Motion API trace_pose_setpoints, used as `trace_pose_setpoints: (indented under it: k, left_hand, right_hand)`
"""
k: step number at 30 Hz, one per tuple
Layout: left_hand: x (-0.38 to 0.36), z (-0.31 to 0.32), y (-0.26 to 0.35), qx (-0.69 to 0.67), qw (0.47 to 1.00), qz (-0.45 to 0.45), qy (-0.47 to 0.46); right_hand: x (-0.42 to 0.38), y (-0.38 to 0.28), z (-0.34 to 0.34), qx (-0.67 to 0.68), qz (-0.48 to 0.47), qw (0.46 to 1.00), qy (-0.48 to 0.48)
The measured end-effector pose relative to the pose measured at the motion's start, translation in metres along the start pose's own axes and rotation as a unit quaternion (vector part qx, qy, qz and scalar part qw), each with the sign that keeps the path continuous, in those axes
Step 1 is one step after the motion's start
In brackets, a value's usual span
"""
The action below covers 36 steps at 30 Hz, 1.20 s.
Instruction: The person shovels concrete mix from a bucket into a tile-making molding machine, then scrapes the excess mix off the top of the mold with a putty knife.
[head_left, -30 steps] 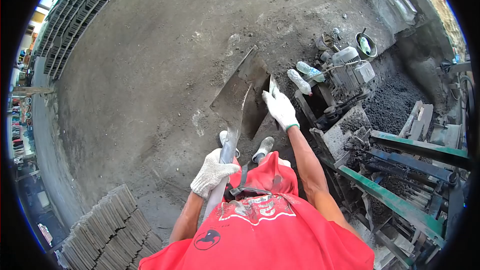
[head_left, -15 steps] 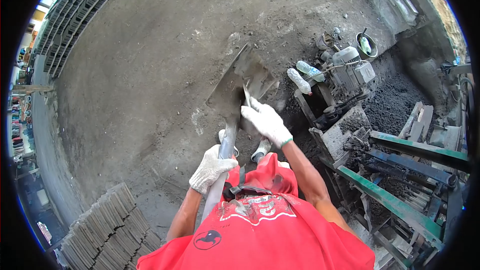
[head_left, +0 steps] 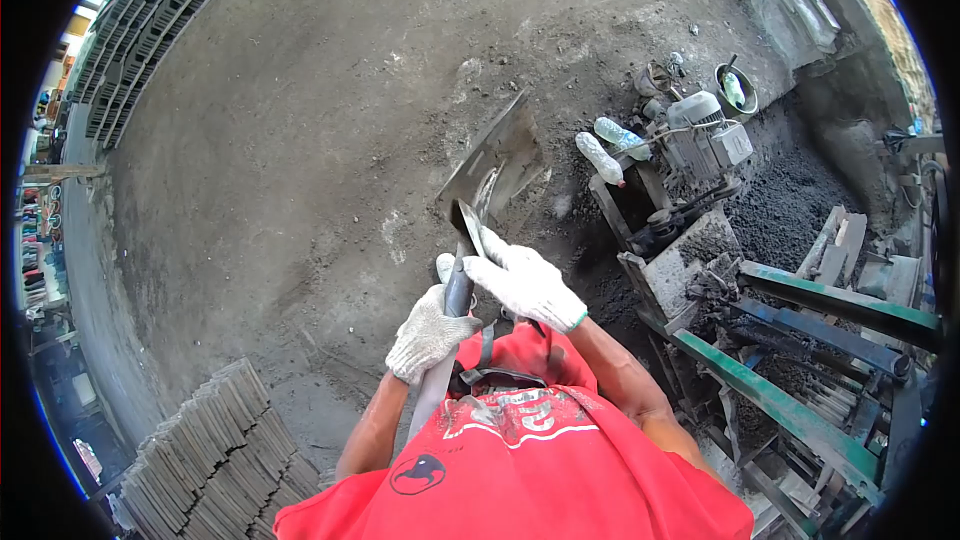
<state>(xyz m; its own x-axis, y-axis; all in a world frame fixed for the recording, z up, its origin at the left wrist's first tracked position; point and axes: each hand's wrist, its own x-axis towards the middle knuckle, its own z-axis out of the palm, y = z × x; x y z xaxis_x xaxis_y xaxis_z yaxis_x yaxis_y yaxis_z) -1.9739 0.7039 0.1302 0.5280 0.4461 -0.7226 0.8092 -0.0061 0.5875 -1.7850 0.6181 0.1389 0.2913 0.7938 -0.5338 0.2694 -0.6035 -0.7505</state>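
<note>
My left hand (head_left: 430, 335), in a knitted white glove, is wrapped round the grey handle (head_left: 459, 290) of a shovel. The shovel's square, dirt-coated blade (head_left: 515, 150) points away from me, tilted on its side just over the ground. My right hand (head_left: 525, 285), in a white glove with a green cuff edge, is closed beside the top of the handle. From its fingers a thin, flat scraper-like piece (head_left: 468, 224) sticks out towards the blade's neck. Its gripped end is hidden by the glove.
Right of me stands a machine with a motor (head_left: 692, 110) and green rails (head_left: 780, 410). Two plastic bottles (head_left: 600, 158) lie near it, with a bucket (head_left: 736, 90) behind. Stacked grey tiles (head_left: 215, 450) stand at lower left, and racks (head_left: 150, 35) at upper left.
My right hand and the flat piece have drawn back from the blade towards the handle. The blade has turned further onto its side. My left hand has stayed on the handle.
</note>
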Motion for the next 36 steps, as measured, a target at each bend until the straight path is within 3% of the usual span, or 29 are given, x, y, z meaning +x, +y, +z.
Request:
trace_pose_setpoints:
  k: [1, 3, 5, 11, 12, 13, 15, 17, 20, 21, 23, 24, 27, 29, 31, 33, 36]
  left_hand:
    - [-0.005, -0.001, 0.004, 0.005, 1.000, 0.009, -0.004]
    - [-0.011, -0.004, 0.007, 0.016, 0.999, 0.030, -0.007]
    - [-0.003, -0.002, -0.003, 0.001, 0.999, 0.038, -0.017]
    - [0.005, 0.005, -0.008, 0.011, 1.000, 0.022, -0.007]
    - [0.005, 0.006, -0.009, 0.016, 1.000, 0.009, -0.007]
    - [0.004, 0.007, -0.012, 0.019, 1.000, 0.019, -0.003]
    - [0.009, 0.009, -0.017, 0.027, 0.999, 0.045, 0.008]
    - [0.015, 0.012, -0.027, 0.003, 0.998, 0.064, 0.002]
    - [0.016, 0.016, -0.028, -0.059, 0.996, 0.052, -0.031]
    - [0.015, 0.016, -0.026, -0.082, 0.995, 0.043, -0.045]
    - [0.011, 0.012, -0.020, -0.061, 0.995, 0.039, -0.062]
    - [0.010, 0.011, -0.018, -0.051, 0.995, 0.040, -0.072]
    - [0.016, 0.014, -0.025, -0.058, 0.995, 0.053, -0.064]
    - [0.015, 0.014, -0.024, -0.073, 0.993, 0.059, -0.066]
    - [0.016, 0.015, -0.024, -0.081, 0.993, 0.051, -0.072]
    - [0.015, 0.018, -0.025, -0.079, 0.993, 0.030, -0.083]
    - [0.011, 0.016, -0.015, -0.085, 0.991, 0.047, -0.087]
  right_hand:
    - [0.002, 0.000, -0.004, -0.001, -0.004, 1.000, -0.009]
    - [0.039, 0.018, -0.009, -0.019, 0.049, 0.995, 0.081]
    - [0.076, 0.046, -0.016, 0.030, 0.022, 0.987, 0.157]
    - [0.048, 0.039, 0.021, -0.037, 0.031, 0.994, 0.093]
    - [0.037, 0.003, -0.008, -0.008, 0.076, 0.995, 0.059]
    - [0.051, 0.019, -0.009, 0.000, 0.011, 0.990, 0.138]
    - [0.084, 0.032, -0.031, 0.001, 0.038, 0.983, 0.182]
    - [0.087, 0.035, -0.036, 0.010, 0.040, 0.986, 0.163]
    - [0.054, 0.029, 0.007, -0.003, 0.027, 0.985, 0.169]
    - [0.046, 0.021, -0.002, 0.007, 0.027, 0.992, 0.124]
    - [0.070, 0.037, -0.012, -0.009, 0.010, 0.977, 0.212]
    - [0.072, 0.025, -0.036, -0.011, 0.036, 0.978, 0.204]
    - [0.089, 0.036, -0.061, 0.021, -0.002, 0.980, 0.199]
    - [0.072, 0.032, -0.044, 0.046, 0.054, 0.980, 0.184]
    - [0.064, 0.033, -0.019, 0.006, -0.046, 0.958, 0.283]
    - [0.060, 0.021, -0.042, 0.055, 0.044, 0.978, 0.195]
    - [0.086, 0.041, -0.063, 0.029, 0.000, 0.960, 0.278]
